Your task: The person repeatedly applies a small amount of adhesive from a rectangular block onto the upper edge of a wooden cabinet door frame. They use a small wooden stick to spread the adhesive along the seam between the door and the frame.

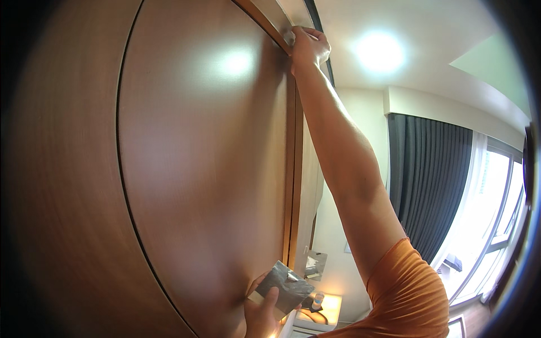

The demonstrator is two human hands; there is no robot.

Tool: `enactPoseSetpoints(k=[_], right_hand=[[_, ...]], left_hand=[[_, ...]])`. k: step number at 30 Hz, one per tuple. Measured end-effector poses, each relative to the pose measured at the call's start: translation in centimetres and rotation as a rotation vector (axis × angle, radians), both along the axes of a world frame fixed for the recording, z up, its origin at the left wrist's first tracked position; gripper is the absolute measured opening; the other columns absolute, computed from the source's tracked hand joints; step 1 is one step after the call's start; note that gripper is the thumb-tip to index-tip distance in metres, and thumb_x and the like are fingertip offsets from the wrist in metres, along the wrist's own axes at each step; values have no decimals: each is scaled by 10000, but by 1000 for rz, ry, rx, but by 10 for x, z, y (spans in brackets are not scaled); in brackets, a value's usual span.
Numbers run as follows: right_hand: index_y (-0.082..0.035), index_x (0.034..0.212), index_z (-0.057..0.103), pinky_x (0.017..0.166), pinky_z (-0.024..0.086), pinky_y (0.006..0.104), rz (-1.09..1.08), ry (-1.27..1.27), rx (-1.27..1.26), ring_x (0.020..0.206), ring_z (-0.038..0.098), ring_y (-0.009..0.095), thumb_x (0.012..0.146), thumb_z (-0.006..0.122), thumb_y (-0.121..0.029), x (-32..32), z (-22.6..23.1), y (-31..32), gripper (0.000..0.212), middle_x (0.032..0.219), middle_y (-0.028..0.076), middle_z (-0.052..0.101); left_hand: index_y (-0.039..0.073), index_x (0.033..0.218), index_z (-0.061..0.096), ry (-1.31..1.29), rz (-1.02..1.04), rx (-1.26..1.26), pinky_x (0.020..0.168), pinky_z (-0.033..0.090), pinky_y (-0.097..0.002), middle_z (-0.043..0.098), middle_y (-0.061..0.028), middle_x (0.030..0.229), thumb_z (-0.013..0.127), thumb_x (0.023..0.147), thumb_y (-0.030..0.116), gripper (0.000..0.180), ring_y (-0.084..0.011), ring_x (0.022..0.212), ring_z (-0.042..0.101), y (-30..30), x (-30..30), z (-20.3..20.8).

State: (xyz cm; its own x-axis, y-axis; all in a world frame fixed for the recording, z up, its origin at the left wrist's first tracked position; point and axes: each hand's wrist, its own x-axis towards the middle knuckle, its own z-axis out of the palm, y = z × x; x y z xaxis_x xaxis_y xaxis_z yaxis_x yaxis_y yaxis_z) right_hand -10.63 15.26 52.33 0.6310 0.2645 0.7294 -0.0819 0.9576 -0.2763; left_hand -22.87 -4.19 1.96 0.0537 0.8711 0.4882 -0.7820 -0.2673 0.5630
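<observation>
My right arm, in an orange sleeve, stretches up along the wooden door panel [208, 141]. At the top, my right hand [311, 46] is closed, its fingers bent against the upper door frame [270, 17]. Something small and whitish shows at the fingertips, too unclear to name. Low down in front of the panel, my left hand [264, 312] grips a grey and beige box-shaped packet [282, 286] with shiny, crinkled film on top. The thumb lies across its near side, and the other fingers are partly hidden behind it.
Another wooden panel [62, 169] adjoins at left, past a dark seam. To the right are a dark grey curtain [428, 180], a bright window [501, 197] and a lit ceiling lamp [381, 52]. A glowing bedside lamp [332, 307] stands low beyond the packet.
</observation>
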Motion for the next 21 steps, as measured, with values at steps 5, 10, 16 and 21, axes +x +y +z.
enactPoseSetpoints(k=[5,10,16,21], right_hand=[[-8,1008,731,606,614,401,0,106,-49,764,739,255,746,844,-137,-4,9,-3,313,913,152,760],[-3,1024,729,532,592,408,72,136,-52,723,733,267,753,853,-152,-4,19,-5,333,894,156,754],[-21,1059,737,497,586,436,110,142,-61,772,739,296,768,855,-151,-7,25,-6,339,962,171,750],[-38,1050,737,503,593,454,116,228,-86,833,738,308,772,868,-143,-18,28,-16,325,1038,166,746]], left_hand=[[-49,1454,532,14,76,16,969,597,-398,678,-148,1280,668,1049,129,463,-259,1121,699,1,0,2],[-54,1444,537,102,115,-56,939,610,-381,675,-153,1282,646,1054,122,442,-249,1105,704,-4,-2,2],[-54,1437,543,144,125,-96,873,630,-370,684,-148,1262,638,1055,120,430,-245,1048,724,-6,-5,4],[-43,1427,559,163,152,-68,875,628,-361,694,-143,1242,628,1058,117,408,-235,1016,730,-10,-6,5]])
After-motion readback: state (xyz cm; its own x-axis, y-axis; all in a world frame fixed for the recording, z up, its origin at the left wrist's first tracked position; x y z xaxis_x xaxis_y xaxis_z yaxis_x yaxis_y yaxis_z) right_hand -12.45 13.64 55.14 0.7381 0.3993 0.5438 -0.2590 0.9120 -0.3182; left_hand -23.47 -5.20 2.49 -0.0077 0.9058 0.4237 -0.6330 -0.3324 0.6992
